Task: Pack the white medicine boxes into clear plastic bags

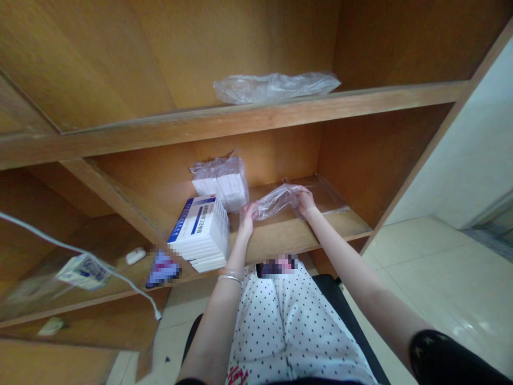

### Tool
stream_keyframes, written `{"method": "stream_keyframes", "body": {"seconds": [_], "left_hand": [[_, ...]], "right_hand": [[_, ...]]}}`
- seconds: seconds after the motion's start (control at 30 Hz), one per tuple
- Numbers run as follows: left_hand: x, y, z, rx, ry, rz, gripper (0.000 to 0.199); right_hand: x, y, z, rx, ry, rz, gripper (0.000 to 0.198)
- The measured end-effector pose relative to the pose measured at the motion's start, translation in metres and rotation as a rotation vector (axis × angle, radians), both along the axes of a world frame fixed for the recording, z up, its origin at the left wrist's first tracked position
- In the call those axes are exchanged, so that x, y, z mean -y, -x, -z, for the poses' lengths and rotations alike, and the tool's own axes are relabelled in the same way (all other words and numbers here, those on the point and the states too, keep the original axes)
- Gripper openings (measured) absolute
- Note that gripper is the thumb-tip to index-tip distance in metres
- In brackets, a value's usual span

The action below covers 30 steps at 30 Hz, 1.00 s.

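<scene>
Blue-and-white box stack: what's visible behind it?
A clear plastic wrap around white packs. The stack hides the bundle's lower left part; whatever else sits directly behind there can't be seen.

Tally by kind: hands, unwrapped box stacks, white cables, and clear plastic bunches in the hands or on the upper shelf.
Hands (left hand, right hand): 2
Unwrapped box stack: 1
White cable: 1
Clear plastic bunches (held bunch, upper-shelf bunch): 2
Total: 6
</scene>
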<state>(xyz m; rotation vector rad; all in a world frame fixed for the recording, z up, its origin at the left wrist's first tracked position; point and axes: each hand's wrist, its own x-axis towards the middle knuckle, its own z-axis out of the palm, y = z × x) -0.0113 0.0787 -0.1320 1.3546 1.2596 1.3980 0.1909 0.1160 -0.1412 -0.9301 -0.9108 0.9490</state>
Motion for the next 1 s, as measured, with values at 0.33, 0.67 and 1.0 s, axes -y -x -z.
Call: {"method": "stream_keyframes", "body": {"seconds": [0.33,0.67,1.0], "left_hand": [[0.02,-0.008,-0.009,-0.892,-0.341,-0.239,0.011],[0.03,-0.004,-0.016,-0.931,-0.547,-0.292,0.012],[0.027,-0.017,-0.007,-1.154,-0.451,-0.004,0.039]], "right_hand": [[0.007,0.005,0.002,0.407,-0.138,0.211,0.009],[0.017,0.014,0.008,0.895,-0.215,0.139,0.038],[0.001,0.011,0.015,1.036,-0.224,0.072,0.023]]}}
